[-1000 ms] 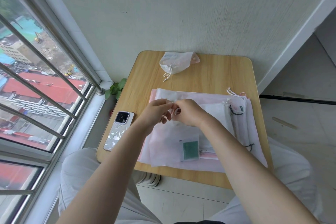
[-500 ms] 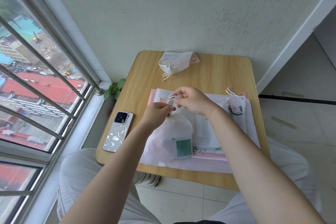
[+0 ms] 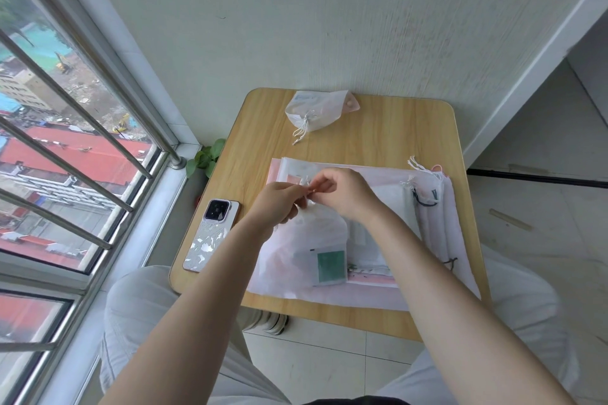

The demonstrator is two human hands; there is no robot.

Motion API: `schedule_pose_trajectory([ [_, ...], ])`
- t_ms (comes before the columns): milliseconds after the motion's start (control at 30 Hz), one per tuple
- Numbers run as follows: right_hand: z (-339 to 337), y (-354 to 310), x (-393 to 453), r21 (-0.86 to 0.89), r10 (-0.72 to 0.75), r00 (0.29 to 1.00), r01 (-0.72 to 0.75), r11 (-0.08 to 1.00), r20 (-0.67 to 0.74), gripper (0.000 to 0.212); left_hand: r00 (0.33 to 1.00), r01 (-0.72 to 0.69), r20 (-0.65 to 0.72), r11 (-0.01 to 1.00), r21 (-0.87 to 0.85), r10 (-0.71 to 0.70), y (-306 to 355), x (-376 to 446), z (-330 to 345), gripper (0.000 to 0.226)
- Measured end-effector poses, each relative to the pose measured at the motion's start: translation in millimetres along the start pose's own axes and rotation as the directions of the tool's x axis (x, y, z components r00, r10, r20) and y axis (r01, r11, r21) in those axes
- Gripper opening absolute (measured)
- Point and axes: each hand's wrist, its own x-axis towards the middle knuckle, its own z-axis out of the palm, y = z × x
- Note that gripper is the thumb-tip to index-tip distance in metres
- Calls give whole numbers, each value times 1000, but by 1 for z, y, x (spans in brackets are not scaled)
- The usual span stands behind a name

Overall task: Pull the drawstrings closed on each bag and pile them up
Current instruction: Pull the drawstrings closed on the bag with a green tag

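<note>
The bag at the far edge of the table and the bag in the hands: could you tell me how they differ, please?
The far bag lies untouched, its mouth cinched; the held bag has its mouth gripped by the left hand and right hand. Only the held bag shows a green label. Both are white.

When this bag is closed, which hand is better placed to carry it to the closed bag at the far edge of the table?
Probably the left hand: it grips the bag's gathered neck, and the closed bag lies far-left. The right hand only pinches the drawstring.
</note>
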Motion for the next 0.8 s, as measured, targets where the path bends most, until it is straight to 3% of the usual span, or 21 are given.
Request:
schedule_pose_trajectory([
  [167, -4, 2, -2, -103, -39, 998, 44, 994, 53, 9, 1000, -10, 8, 1000, 10, 10, -2, 2, -3, 21],
  [333, -8, 3, -3, -138, 54, 987, -33, 990, 152, 10, 992, -87, -87, 993, 79, 94, -8, 7, 0, 16],
  [467, 2, -4, -7, 81, -5, 998, 0, 997, 70, 28, 977, -184, -81, 973, 136, 196, -9, 5, 6, 12],
  [600, 6, -5, -6, -7, -37, 999, 37, 999, -21, 29, 966, -200, -132, 968, 153, 221, -14, 8, 5, 27],
  [800, 6, -5, -8, -120, -71, 995, 62, 991, -70, 21, 969, -130, -206, 991, 36, 134, -13, 6, 1, 33],
])
